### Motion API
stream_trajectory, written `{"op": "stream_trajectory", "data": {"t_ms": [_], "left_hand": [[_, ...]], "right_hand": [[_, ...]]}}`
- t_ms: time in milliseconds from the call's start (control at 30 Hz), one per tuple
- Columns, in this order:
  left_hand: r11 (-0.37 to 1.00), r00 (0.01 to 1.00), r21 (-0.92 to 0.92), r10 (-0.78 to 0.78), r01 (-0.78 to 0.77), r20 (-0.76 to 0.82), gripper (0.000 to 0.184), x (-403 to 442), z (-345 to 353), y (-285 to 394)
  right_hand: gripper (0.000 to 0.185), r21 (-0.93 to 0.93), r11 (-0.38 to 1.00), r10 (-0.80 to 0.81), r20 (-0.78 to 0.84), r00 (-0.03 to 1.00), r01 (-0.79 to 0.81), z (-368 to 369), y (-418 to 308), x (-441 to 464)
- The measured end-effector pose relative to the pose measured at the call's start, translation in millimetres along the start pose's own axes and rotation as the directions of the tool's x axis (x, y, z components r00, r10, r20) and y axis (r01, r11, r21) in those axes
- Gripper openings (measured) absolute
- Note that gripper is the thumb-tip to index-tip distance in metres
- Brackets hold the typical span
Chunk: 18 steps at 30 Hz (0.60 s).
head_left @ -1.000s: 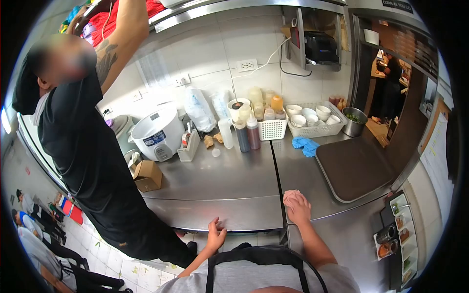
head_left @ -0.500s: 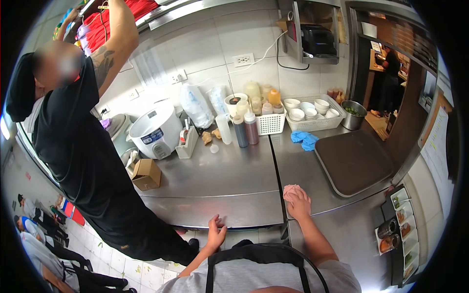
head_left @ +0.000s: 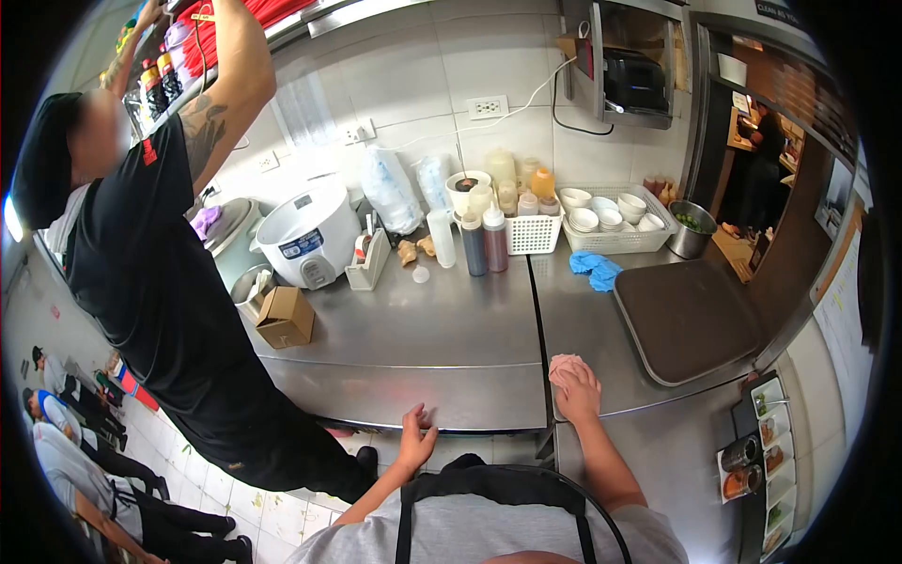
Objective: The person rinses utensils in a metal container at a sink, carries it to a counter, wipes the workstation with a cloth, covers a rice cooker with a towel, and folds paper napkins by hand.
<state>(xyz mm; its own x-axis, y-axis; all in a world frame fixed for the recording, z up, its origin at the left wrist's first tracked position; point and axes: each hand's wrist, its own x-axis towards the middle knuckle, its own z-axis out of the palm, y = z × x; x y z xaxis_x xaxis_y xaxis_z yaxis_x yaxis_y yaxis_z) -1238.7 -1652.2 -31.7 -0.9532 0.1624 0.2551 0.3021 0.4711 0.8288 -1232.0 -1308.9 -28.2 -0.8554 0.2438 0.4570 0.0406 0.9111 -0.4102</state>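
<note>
A crumpled pink cloth [head_left: 566, 367] lies on the metal counter [head_left: 597, 326] beneath the right hand [head_left: 579, 395].

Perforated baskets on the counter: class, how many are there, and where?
2. The small basket, near the middle, holds bottles; the large basket, just right of it, holds white bowls. Others could be hidden behind things.

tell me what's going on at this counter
The right hand presses a crumpled pink cloth on the steel counter, left of the brown tray. The left hand is empty at the counter's front edge. To the left, a co-worker in black reaches up to the overhead shelf.
</note>
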Motion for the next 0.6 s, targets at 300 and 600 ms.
{"op": "stream_trajectory", "data": {"t_ms": [300,600], "left_hand": [[1.0,0.999,0.02,0.018,-0.017,-0.028,0.055,1.3,3.6,-4.7],[1.0,0.999,0.016,0.01,-0.01,-0.035,0.055,3.0,4.2,-3.3]], "right_hand": [[0.036,-0.007,1.0,-0.01,0.011,1.0,0.01,-2.4,-3.4,1.3],[0.037,-0.015,1.0,-0.022,0.032,0.999,0.023,-3.6,-5.9,2.4]]}}
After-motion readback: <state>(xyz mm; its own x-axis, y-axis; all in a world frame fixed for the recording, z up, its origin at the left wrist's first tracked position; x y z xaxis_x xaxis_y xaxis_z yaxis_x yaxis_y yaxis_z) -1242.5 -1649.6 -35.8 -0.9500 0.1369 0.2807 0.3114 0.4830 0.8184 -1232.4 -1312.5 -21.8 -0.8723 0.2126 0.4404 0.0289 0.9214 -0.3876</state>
